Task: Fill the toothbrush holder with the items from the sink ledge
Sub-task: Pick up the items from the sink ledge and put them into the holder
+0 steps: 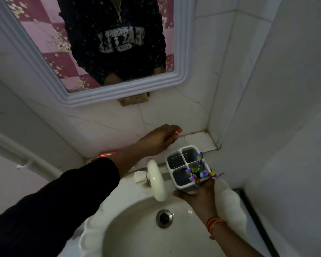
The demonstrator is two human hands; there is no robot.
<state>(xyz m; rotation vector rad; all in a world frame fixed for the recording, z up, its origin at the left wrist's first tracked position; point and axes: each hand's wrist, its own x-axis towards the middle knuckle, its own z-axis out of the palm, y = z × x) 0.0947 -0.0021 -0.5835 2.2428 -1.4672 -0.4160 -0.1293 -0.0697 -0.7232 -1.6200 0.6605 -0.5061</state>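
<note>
Your right hand (198,196) holds the toothbrush holder (188,168) from below, over the back right rim of the sink (137,236). The grip is closed around the holder's base: your thumb shows at the lower left corner, and the other fingers are hidden behind and beneath it. The holder is white with four compartments and sits roughly upright, tilted a little toward you. The two far compartments and the near left one look bare inside; the near right one carries a cluster of toothbrushes (199,171) with purple, green and yellow handles fanning out over the rim.

Your left hand (158,139) reaches across to the tiled ledge (198,140) behind the sink, near the corner of the wall. Its fingers are curled down and closed on a small red-tipped item (178,131), whose end pokes out just past the fingertips; you cannot tell what it is, nor whether it has left the ledge. The hand is beyond and to the left of the holder, not touching it.

Under your left forearm, an orange-red tube (107,154) lies on the ledge, mostly hidden by your dark sleeve (63,197). The white tap (157,179) stands between your two arms, just left of the holder. Orange threads (214,224) circle your right wrist.
</note>
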